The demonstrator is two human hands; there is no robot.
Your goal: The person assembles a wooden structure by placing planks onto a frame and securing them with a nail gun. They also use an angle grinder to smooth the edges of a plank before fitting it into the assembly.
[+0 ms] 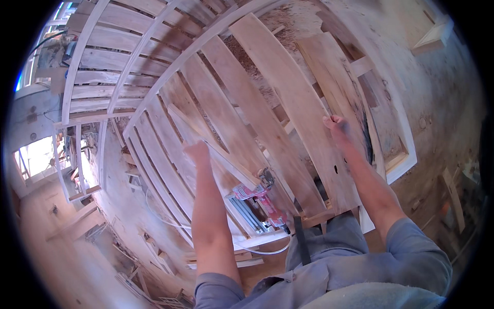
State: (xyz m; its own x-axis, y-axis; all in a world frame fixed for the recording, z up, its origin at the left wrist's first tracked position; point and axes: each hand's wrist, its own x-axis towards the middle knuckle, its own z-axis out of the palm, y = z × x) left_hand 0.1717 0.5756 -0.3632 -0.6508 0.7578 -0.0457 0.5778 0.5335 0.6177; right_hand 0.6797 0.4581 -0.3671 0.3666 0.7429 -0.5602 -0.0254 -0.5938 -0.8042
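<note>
Wooden planks lie side by side across a pale wooden frame in front of me. My left hand (198, 153) is closed beside a narrow wooden strip (216, 150) that lies slanted over the planks; what its fingers hold, if anything, is hidden. My right hand (335, 125), slightly blurred, is closed at the right edge of a wide wooden plank (296, 92), its fingers curled against that edge. A red nail gun (267, 203) rests near me at the strip's close end, with a pale air hose (262, 252) running from it.
Right of the wide plank lies a rough board (334, 77) with a dark split edge. A larger slatted wooden frame (116, 51) stands at the far left. Wood scraps (247, 257) lie on the floor near me, and a loose board (453, 198) is at the right.
</note>
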